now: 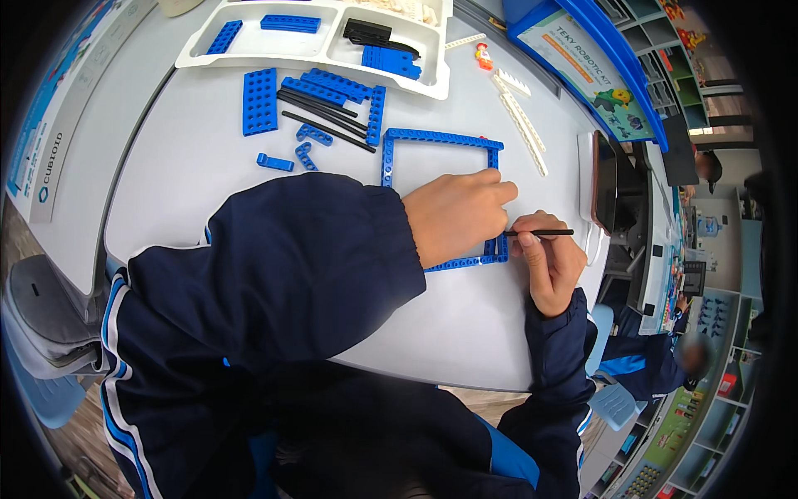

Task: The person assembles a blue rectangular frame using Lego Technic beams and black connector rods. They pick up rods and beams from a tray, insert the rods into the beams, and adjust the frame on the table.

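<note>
A rectangular frame of blue studded building beams lies flat on the table in front of me. My left hand reaches across it, its fingers bent down over the right side; their tips are partly hidden. Just to the right, my right hand pinches a thin black axle rod between thumb and fingers. The rod's left end meets the frame's right side near my left fingers; whether it sits in a hole is hidden.
Left of the frame lie a blue plate, several black rods and small blue connectors. A white parts tray stands behind. White beams, a toy figure, a dark-screened device and a blue bin are right.
</note>
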Demonstrator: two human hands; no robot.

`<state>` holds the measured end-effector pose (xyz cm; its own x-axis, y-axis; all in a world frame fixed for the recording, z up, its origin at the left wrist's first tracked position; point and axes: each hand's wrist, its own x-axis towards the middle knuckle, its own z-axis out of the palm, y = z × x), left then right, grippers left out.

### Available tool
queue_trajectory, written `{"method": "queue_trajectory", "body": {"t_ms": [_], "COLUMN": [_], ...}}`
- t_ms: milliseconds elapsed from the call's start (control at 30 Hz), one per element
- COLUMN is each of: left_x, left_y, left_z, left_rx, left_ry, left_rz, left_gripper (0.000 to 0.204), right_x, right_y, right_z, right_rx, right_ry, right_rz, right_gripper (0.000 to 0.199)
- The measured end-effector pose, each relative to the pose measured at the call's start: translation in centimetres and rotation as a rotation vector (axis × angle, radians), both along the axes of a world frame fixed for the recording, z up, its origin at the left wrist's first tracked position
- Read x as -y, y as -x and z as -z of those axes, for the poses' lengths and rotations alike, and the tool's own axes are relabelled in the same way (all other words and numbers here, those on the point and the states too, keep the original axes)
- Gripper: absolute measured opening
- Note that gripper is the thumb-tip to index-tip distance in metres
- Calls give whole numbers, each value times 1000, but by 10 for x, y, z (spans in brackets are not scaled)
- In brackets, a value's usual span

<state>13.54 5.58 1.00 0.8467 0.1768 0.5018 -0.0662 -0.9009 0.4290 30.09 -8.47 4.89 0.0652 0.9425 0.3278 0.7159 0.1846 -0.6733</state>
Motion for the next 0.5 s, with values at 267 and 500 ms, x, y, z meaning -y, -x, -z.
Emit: {"method": "queue_trajectory", "body": {"t_ms": [267, 500], "left_x": [-1, -3], "left_y": [2, 1], "left_z": [0, 3], "left_rx": [4, 36], "left_ry": [-15, -7], "left_rz": [14, 11], "left_gripper": [11, 10], "right_x": [-1, -2], "right_y": [6, 13], "right_z": [-8, -8], "right_rx": [94, 124], "right_ry": [36, 37], "right_rz": [61, 85], "right_gripper": [4, 3]}}
